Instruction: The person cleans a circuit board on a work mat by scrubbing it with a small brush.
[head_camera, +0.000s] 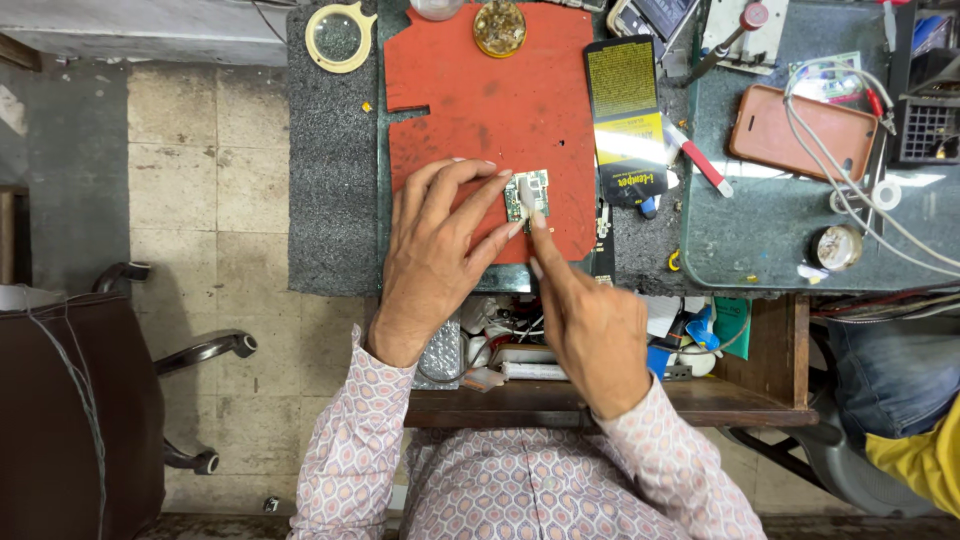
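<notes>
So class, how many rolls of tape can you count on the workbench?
2: a wide yellowish tape roll at the bench's top left corner, a small white tape roll at the right beside the cables. Others may be hidden.

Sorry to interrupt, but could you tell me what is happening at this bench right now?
A person in a patterned shirt works on a small circuit board lying on a red mat. The left hand steadies the board with its fingertips, while the right hand touches its lower edge with one finger. A phone lies aside, untouched.
</notes>
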